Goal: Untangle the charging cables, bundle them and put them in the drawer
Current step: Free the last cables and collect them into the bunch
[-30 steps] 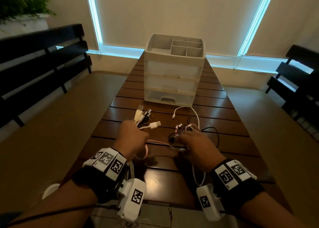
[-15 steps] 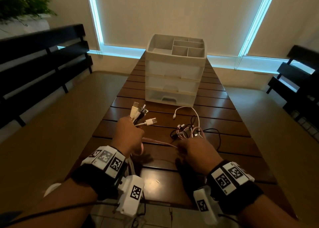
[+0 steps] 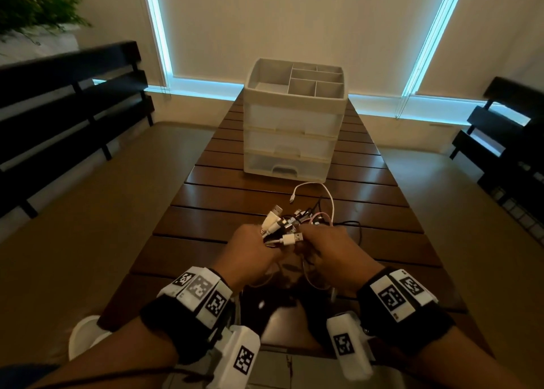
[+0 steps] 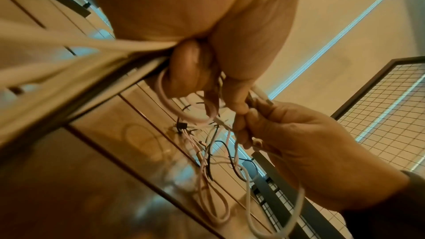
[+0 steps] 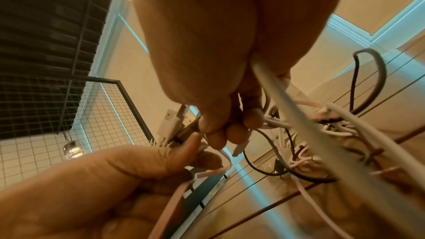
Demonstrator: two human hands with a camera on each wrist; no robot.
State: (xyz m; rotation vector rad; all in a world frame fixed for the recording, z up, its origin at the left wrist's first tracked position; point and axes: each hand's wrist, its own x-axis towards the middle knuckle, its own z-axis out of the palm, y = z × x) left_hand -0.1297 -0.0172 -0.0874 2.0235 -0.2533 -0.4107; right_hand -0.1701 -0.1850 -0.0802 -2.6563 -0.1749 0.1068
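The left hand point(image 3: 250, 250) and the right hand point(image 3: 332, 253) sit close together above the near part of the slatted table point(image 3: 206, 209), both curled round the charging cables point(image 3: 290, 226). The left hand grips a bunch of USB plug ends point(image 3: 275, 217) that fan out past its knuckles; the right hand pinches strands just beside that bunch. The loose remainder of the cables lies on the table beyond the hands, a white lead point(image 3: 321, 188) looping toward the drawer unit point(image 3: 291, 123), whose three drawers appear closed. To do this step well, the left hand should probably keep the plug ends aligned while the right draws one strand at a time clear of the knot, without pulling any loop tight. The left wrist view shows what the head view hides: a pink loop point(image 4: 170, 104) round a left fingertip and slack strands hanging to the table. The right wrist view shows the right fingertips point(image 5: 232, 132) closed on thin leads beside the plugs.
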